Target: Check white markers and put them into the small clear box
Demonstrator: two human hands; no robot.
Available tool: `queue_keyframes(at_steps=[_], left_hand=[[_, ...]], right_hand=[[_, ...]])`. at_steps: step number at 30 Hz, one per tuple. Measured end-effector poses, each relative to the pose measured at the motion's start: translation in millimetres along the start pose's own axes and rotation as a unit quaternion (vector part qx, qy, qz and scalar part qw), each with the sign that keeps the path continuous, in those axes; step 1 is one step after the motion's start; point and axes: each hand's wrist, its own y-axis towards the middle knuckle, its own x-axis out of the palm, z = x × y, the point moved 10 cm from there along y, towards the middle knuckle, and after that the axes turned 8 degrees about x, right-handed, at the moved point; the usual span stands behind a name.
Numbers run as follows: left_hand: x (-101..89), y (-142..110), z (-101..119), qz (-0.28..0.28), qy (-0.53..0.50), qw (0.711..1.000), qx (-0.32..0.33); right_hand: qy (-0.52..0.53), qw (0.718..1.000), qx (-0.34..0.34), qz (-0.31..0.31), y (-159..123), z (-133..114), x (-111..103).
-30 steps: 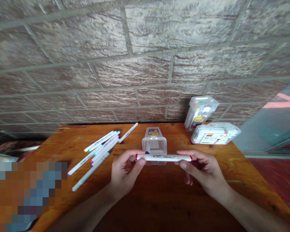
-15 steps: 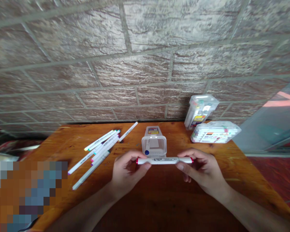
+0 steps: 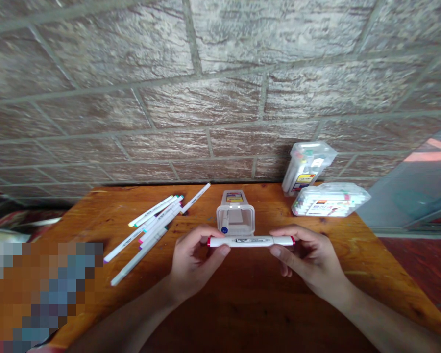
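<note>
A white marker (image 3: 252, 241) with red ends and a printed label lies level between my two hands. My left hand (image 3: 196, 257) pinches its left end between thumb and fingers. At the other end, my right hand (image 3: 308, 255) grips it the same way. Just beyond the marker, a clear plastic case (image 3: 235, 215) rests on its side, mouth towards me. Inside it is one blue-ended marker (image 3: 225, 226). Left of my hands, a loose pile of several white markers (image 3: 149, 228) with coloured ends spreads over the table.
On the wooden table (image 3: 250, 314), a tall clear case of markers (image 3: 306, 169) stands at the back right. A wider clear case of markers (image 3: 330, 201) is in front of it. A single marker (image 3: 196, 198) lies beyond the pile. The brick wall (image 3: 228, 108) rises behind the table.
Both hands have stayed on the red-ended marker. It has dipped slightly towards me and come back up a little, uncovering the blue-ended marker in the case.
</note>
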Motion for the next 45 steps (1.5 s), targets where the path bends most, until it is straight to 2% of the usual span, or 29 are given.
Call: queue_keyframes(at_steps=[17,30,38,45], left_hand=[[-0.3,-2.3,7.3,0.01,-0.039,0.999,0.034],[1.6,9.4,40.3,-0.003,-0.089,0.993,0.074],[17.0,12.6,64.4,-0.036,-0.088,0.989,0.116],[26.3,23.4,87.2,-0.063,-0.048,0.982,0.174]], right_hand=[[-0.046,0.998,-0.026,0.015,2.0,3.1,-5.4],[-0.202,0.966,-0.161,-0.014,-7.8,-17.2,6.4],[-0.25,0.952,-0.177,-0.03,-10.0,-16.7,14.3],[-0.241,0.951,-0.19,-0.039,-12.0,-20.6,17.2]])
